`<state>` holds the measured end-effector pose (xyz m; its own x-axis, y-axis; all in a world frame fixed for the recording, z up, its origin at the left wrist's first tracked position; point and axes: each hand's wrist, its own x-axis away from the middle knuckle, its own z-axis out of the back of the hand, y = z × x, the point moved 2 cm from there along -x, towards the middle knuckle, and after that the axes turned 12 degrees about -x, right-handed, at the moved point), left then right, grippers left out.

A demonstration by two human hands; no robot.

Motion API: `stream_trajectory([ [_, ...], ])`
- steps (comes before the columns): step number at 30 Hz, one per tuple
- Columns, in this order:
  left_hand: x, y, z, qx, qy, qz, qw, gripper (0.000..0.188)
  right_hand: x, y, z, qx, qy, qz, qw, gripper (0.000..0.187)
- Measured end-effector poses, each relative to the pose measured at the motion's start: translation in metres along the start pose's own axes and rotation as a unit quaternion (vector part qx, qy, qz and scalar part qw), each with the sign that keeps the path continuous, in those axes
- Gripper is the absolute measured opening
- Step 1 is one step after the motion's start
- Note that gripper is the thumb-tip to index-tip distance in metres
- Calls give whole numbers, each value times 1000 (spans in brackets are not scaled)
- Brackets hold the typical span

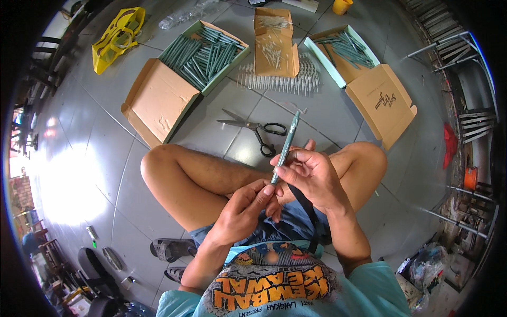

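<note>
A slim dark-green pen (285,148) is held above my crossed legs, slanting away with its far end up and to the right. The thumb and fingers of my left hand (244,210) pinch its near end. My right hand (312,177) is closed around the middle of the barrel, thumb on top. Beyond the pen, black-handled scissors (256,127) lie on the floor with blades parted. Ahead to the left, an opened carton (224,70) holds many similar green pens. Another opened carton (323,62) at the right has fewer of them.
Between the cartons stands a small brown box (288,39) with thin pale pieces; clear thin sticks (280,84) lie in rows beside it. A yellow bag (113,45) rests at the far left. Metal racks (449,50) line the right side. Sandals (171,248) are behind my left leg.
</note>
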<state>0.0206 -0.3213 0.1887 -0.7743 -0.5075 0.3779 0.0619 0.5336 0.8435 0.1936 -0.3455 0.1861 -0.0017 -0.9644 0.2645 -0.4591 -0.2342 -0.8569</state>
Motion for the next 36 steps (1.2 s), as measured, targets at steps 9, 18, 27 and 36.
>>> stream_trajectory([
  [9, 2, -7, 3, 32, -3, -3, 999, 30, 2, 5, 2, -41, -41, -31, 998, 20],
  [18, 13, 6, 5, -92, -23, -12, 995, 31, -5, -9, 7, -23, 71, 57, 996, 15],
  [27, 4, 13, 9, -147, 86, -71, 983, 34, -8, 6, -2, -58, 96, 67, 992, 19],
  [36, -13, 23, 1, -195, 157, -46, 967, 31, -10, 14, 2, 81, 116, 70, 987, 25],
])
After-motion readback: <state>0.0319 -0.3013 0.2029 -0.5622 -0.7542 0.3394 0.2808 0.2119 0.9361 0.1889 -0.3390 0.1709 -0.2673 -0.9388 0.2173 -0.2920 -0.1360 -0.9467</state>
